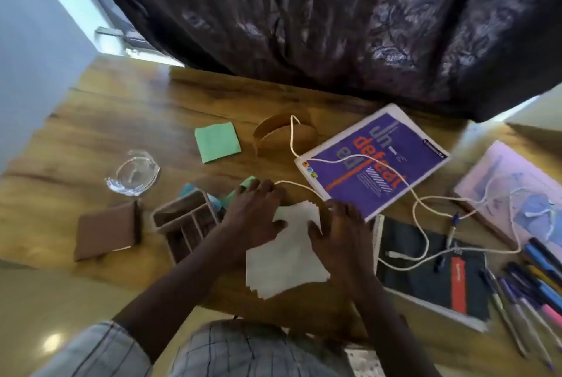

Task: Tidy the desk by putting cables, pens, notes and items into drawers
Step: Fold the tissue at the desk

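Notes, a loose white stack [287, 252], lie on the tabletop [121, 121] near its front edge, directly under both hands. The stack sits skewed, its long axis running from the near edge up and away toward the purple book [372, 160], with sheet corners fanned out at the near end. The left hand [254, 212] lies flat on the far left corner, fingers spread, pinching nothing; the right hand [342, 230] presses the right edge, fingers likewise splayed, and whether its thumb curls under the paper I cannot tell. Both hands are touching the stack, so neither is nearer; squaring it probably means pushing the two edges toward each other.

A cream cable [419, 203] runs from just beyond the left fingertips, over the purple book, and loops across the dark notebook [431, 273] to the right. Left of the stack stands a small divided tray [185, 224], then a brown wallet [106, 230]. Pens [529, 282] lie scattered at the far right.
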